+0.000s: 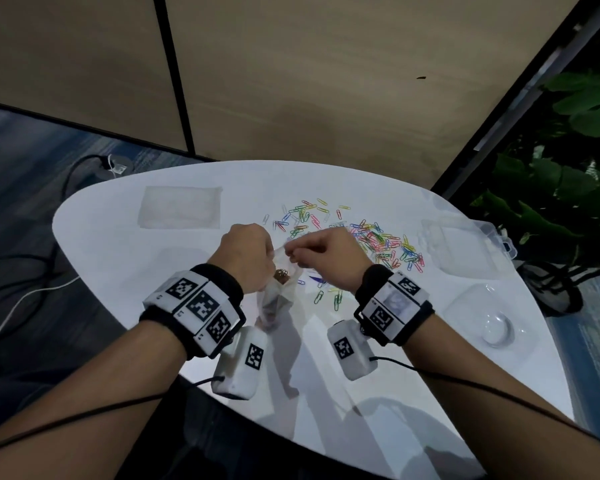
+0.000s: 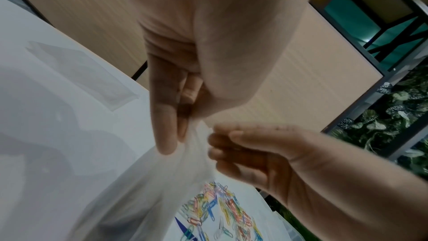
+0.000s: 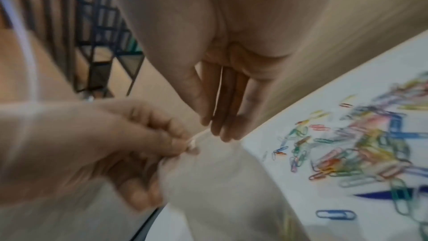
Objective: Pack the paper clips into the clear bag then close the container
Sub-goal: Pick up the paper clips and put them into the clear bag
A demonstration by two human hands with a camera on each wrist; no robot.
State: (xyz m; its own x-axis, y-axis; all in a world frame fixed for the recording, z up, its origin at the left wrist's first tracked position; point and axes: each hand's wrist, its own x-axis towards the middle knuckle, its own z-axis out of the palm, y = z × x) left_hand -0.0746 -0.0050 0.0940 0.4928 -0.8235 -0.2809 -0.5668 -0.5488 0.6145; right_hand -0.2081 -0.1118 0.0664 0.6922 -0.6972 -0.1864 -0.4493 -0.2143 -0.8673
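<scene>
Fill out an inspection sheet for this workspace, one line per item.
Surface: white rounded table.
Job's things: clear bag held up at its mouth, a few clips inside; paper clips mostly loose on the table; open clear container at the far right.
Clutter: flat clear bags; clear plastic tray; blue object among the clips.
Grippers: left hand and right hand each pinch the bag's top edge.
Cables: black leads from the wrist cameras; floor cables at left.
Surroundings: wood panel wall; green plant.
</scene>
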